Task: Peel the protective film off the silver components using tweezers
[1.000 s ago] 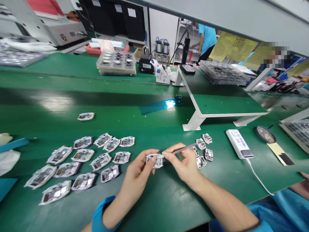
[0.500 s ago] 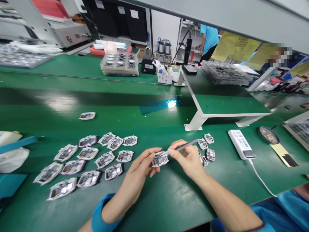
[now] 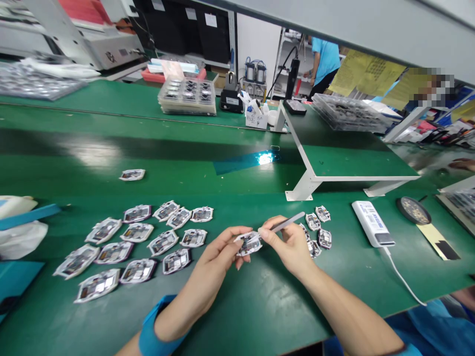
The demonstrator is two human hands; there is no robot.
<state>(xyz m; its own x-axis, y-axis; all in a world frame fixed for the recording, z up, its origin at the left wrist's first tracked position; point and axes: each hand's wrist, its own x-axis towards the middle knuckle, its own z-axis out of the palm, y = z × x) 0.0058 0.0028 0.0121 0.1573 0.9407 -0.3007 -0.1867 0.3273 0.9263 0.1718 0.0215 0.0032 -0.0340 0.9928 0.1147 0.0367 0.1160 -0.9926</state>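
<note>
- My left hand (image 3: 217, 257) pinches a small white-edged electronic module (image 3: 248, 243) between thumb and fingers.
- My right hand (image 3: 285, 249) grips narrow tweezers (image 3: 287, 222), their tips at the module.
- More modules (image 3: 318, 232) lie at 2 o'clock, and larger rows (image 3: 137, 242) at 9 o'clock.

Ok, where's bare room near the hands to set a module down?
Bare green mat lies between the small module group and the white corded box. Another patch surrounds the lone module, beyond the large module cluster. Crowded: that cluster, left of the left hand.
</note>
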